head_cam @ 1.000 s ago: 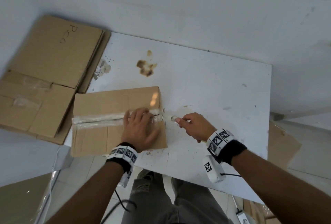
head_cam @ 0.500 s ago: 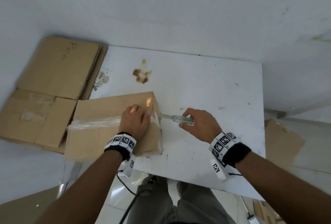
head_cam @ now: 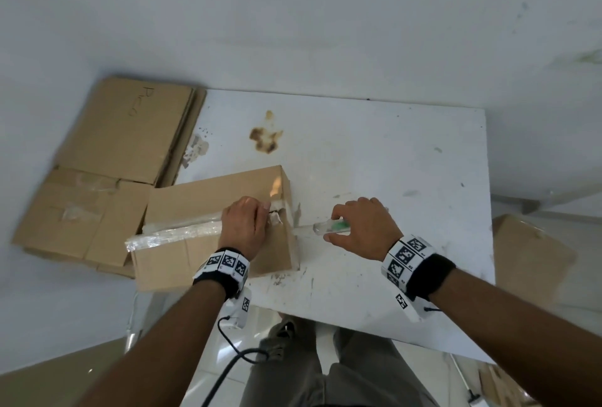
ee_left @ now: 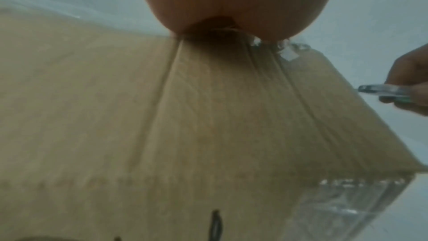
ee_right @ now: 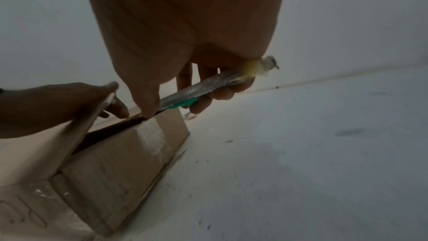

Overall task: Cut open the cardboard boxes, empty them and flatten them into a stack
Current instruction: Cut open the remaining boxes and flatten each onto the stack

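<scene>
A brown cardboard box (head_cam: 195,208) with clear tape along its top seam lies on the white table (head_cam: 374,162). My left hand (head_cam: 247,225) is on the box's right end, fingers curled over the near top flap (ee_right: 46,144), which stands raised over a dark gap. My right hand (head_cam: 358,227) is just right of the box and grips a clear utility knife (head_cam: 332,227) with a green slider. The knife (ee_right: 197,91) points toward the box's end face (ee_right: 129,153). The blade tip is hidden. In the left wrist view the knife (ee_left: 384,93) is beyond the box corner.
A stack of flattened cardboard (head_cam: 107,172) lies left of the table, partly under the box's left end. Another cardboard piece (head_cam: 527,263) stands on the floor to the right. A brown stain (head_cam: 264,139) marks the table behind the box. A wall is close behind.
My right hand has drawn the knife away from the seam's end to the right of the box. My left hand went from lying flat on top to curling round the flap edge.
</scene>
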`<state>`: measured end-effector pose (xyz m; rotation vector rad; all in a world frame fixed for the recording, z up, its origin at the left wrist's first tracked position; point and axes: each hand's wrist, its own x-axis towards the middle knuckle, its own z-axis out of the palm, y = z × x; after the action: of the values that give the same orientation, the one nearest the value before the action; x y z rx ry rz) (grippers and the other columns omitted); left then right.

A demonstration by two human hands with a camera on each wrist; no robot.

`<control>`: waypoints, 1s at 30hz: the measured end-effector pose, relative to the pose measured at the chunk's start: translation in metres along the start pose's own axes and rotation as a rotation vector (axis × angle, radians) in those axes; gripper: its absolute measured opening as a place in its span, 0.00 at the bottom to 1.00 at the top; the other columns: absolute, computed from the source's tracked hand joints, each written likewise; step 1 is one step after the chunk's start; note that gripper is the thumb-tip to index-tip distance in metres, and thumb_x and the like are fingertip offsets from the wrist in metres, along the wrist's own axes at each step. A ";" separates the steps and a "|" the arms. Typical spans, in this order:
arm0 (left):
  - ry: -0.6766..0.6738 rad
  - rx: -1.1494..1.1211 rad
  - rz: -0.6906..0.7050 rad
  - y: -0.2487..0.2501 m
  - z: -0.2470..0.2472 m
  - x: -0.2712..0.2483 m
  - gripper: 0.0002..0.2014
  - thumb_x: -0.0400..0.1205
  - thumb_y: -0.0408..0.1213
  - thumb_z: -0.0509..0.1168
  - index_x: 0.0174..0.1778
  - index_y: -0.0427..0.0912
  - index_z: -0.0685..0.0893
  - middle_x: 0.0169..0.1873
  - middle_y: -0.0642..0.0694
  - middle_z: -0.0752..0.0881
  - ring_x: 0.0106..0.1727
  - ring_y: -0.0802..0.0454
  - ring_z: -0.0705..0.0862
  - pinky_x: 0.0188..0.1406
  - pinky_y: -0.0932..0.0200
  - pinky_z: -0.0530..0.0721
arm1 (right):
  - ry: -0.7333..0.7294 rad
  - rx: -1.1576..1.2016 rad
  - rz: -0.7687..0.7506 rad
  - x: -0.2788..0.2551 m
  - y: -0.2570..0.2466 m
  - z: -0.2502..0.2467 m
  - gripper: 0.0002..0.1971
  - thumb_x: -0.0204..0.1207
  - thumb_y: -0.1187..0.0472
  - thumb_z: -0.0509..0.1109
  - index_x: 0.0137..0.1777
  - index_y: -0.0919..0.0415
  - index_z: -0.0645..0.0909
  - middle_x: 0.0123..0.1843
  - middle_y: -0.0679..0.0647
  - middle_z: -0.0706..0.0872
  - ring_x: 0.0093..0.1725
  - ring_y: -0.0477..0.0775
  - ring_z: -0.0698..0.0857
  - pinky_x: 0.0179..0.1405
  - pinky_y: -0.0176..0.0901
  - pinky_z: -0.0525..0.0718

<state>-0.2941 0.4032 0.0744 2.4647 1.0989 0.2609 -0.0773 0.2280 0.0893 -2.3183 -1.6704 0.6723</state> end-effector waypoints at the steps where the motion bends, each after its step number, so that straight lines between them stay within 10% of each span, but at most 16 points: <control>1: -0.023 0.029 -0.018 0.002 0.002 -0.003 0.25 0.88 0.60 0.45 0.35 0.46 0.72 0.33 0.52 0.75 0.38 0.48 0.74 0.49 0.43 0.76 | -0.014 0.009 0.038 -0.003 0.004 0.005 0.20 0.77 0.32 0.67 0.54 0.48 0.81 0.46 0.45 0.85 0.47 0.53 0.82 0.56 0.51 0.76; 6: -0.169 0.285 0.093 0.025 -0.040 -0.026 0.21 0.77 0.68 0.63 0.45 0.52 0.72 0.39 0.57 0.77 0.41 0.54 0.75 0.55 0.49 0.70 | -0.067 0.185 0.217 -0.005 0.011 0.023 0.19 0.88 0.42 0.56 0.62 0.57 0.78 0.44 0.56 0.88 0.41 0.59 0.87 0.37 0.49 0.84; 11: -0.291 0.225 0.163 0.022 -0.095 -0.097 0.07 0.83 0.58 0.61 0.54 0.64 0.76 0.51 0.65 0.82 0.54 0.62 0.81 0.58 0.54 0.76 | -0.200 0.324 0.228 0.010 0.026 0.051 0.35 0.86 0.66 0.59 0.89 0.56 0.49 0.65 0.67 0.80 0.54 0.64 0.85 0.54 0.54 0.83; 16: -0.415 -0.173 -0.151 -0.005 -0.095 -0.163 0.16 0.83 0.66 0.54 0.57 0.72 0.84 0.72 0.74 0.73 0.78 0.67 0.67 0.78 0.43 0.66 | -0.205 0.235 0.310 0.024 0.037 0.068 0.43 0.80 0.71 0.64 0.90 0.51 0.48 0.74 0.67 0.67 0.68 0.69 0.75 0.67 0.59 0.78; 20: -0.552 0.177 -0.271 -0.051 -0.056 -0.179 0.46 0.77 0.63 0.70 0.88 0.60 0.53 0.89 0.54 0.49 0.89 0.50 0.47 0.87 0.41 0.45 | -0.222 0.104 0.299 0.020 0.032 0.075 0.44 0.81 0.61 0.67 0.90 0.47 0.43 0.86 0.66 0.54 0.81 0.70 0.63 0.77 0.63 0.69; 22: -0.500 0.335 -0.291 -0.082 -0.037 -0.169 0.59 0.72 0.68 0.72 0.90 0.50 0.44 0.89 0.48 0.44 0.89 0.46 0.43 0.86 0.39 0.38 | -0.170 0.052 0.277 0.014 0.024 0.075 0.41 0.82 0.53 0.68 0.90 0.52 0.49 0.88 0.66 0.52 0.84 0.71 0.58 0.81 0.65 0.64; 25: -0.448 0.414 -0.191 -0.105 -0.021 -0.136 0.36 0.75 0.61 0.74 0.75 0.44 0.79 0.74 0.43 0.81 0.82 0.43 0.72 0.84 0.43 0.31 | -0.037 0.175 0.166 -0.002 0.004 0.070 0.31 0.82 0.50 0.70 0.82 0.59 0.69 0.85 0.65 0.63 0.81 0.71 0.64 0.79 0.65 0.67; 30: -0.254 0.183 -0.177 -0.063 -0.036 -0.065 0.14 0.83 0.57 0.69 0.51 0.50 0.79 0.42 0.51 0.86 0.50 0.45 0.85 0.79 0.40 0.64 | -0.078 0.608 0.345 -0.018 -0.031 0.051 0.42 0.71 0.29 0.72 0.80 0.51 0.71 0.83 0.48 0.67 0.78 0.54 0.71 0.79 0.58 0.72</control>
<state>-0.3918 0.4037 0.0783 2.4491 1.2641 -0.2089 -0.1319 0.2168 0.0619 -2.1390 -0.9020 1.1581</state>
